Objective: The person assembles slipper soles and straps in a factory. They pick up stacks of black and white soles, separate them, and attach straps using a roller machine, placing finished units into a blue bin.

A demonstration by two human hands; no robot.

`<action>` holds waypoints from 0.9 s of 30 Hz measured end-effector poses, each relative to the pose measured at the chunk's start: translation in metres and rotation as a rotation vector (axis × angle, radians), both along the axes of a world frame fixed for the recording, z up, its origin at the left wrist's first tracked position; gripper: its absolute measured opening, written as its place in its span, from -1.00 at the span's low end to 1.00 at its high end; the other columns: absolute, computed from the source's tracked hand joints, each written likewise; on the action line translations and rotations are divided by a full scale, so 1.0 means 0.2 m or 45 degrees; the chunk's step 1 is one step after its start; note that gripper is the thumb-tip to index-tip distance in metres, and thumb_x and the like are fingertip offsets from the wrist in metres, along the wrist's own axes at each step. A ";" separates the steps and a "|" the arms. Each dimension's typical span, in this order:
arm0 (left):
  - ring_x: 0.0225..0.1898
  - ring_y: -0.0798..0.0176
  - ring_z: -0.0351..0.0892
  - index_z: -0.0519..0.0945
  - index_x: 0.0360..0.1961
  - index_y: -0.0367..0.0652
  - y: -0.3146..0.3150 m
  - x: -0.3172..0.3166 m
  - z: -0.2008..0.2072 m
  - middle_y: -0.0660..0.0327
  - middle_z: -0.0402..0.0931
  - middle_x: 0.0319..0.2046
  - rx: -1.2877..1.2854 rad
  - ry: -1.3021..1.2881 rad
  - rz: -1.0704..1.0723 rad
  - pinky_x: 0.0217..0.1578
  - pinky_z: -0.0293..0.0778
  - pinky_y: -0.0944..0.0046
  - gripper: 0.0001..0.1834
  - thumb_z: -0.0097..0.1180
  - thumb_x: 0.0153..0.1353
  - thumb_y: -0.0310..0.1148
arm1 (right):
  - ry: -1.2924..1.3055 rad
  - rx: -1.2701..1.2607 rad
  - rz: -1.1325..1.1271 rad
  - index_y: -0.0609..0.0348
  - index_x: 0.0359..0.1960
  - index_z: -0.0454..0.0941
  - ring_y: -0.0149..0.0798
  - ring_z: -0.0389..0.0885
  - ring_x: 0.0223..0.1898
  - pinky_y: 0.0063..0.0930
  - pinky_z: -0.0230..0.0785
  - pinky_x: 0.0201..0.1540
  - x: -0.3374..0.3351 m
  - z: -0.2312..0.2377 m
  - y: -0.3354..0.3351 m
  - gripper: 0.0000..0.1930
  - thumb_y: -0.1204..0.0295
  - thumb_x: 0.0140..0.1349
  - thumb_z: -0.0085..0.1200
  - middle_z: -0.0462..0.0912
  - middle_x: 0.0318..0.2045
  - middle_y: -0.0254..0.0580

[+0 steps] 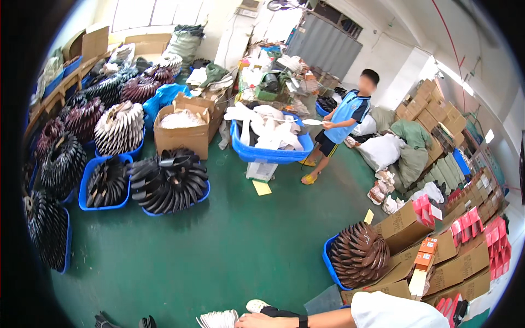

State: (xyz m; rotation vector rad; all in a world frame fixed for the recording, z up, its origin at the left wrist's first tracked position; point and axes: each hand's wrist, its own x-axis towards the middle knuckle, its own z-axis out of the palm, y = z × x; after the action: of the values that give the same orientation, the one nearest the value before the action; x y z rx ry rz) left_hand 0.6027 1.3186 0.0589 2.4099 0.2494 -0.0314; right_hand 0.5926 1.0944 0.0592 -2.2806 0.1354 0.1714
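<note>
At the lower edge my right hand reaches in from the right, with a black band on the wrist and a white sleeve above. Its fingers are closed at the right end of a stack of thin white pieces, which looks like shoe parts. The frame edge cuts off the lower part of the hand and stack. Just behind lies a foot in a white shoe with a dark trouser leg. Black pieces stand on the floor to the left. My left hand is not in view.
Blue tubs of coiled black, maroon and beige shoe soles line the left. Brown soles fill another tub by cartons at right. A person in blue stands by a blue tub heaped with white pieces. Sacks lie behind.
</note>
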 end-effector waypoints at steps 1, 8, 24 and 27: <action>0.03 -0.18 0.46 0.30 0.15 -0.42 -0.02 -0.01 0.00 -0.20 0.45 -0.01 -0.013 -0.001 -0.023 0.09 0.39 -0.05 0.08 0.61 -0.40 -0.12 | -0.021 -0.005 -0.006 0.15 -0.41 0.52 0.18 0.57 -0.47 0.01 0.39 -0.46 -0.01 0.02 -0.02 -0.85 0.34 0.13 0.04 0.57 -0.55 0.06; 0.05 -0.16 0.44 0.31 0.13 -0.43 -0.14 -0.09 0.00 -0.21 0.44 -0.01 -0.083 0.088 -0.282 0.08 0.39 -0.06 0.08 0.60 -0.37 -0.06 | -0.037 -0.032 -0.090 0.16 -0.47 0.53 0.15 0.60 -0.45 -0.02 0.43 -0.42 -0.20 0.10 -0.18 -0.88 0.38 0.06 0.05 0.57 -0.56 0.05; 0.07 -0.08 0.43 0.35 0.12 -0.29 0.15 -0.25 0.12 -0.04 0.44 -0.03 0.101 0.490 0.446 0.04 0.37 0.02 -0.02 0.48 -0.35 -0.05 | 0.508 -0.101 0.245 0.13 -0.07 0.59 0.13 0.57 -0.09 -0.12 0.43 -0.03 -0.27 0.06 -0.26 -0.68 0.40 0.11 0.18 0.62 -0.17 0.05; 0.03 -0.07 0.42 0.36 0.08 -0.25 0.27 -0.38 0.05 -0.01 0.44 -0.07 0.126 0.457 0.500 -0.01 0.35 0.01 -0.10 0.46 -0.32 -0.09 | 0.578 -0.174 0.428 0.19 -0.09 0.60 0.06 0.62 -0.14 -0.21 0.46 -0.06 -0.17 0.06 -0.10 -0.69 0.47 0.09 0.19 0.64 -0.20 0.02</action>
State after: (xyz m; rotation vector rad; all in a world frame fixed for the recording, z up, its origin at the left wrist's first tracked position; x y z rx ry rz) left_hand 0.5274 1.3733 0.0698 2.3973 0.9028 -0.2788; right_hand 0.5587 1.0735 0.0714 -2.3504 -0.0047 0.8792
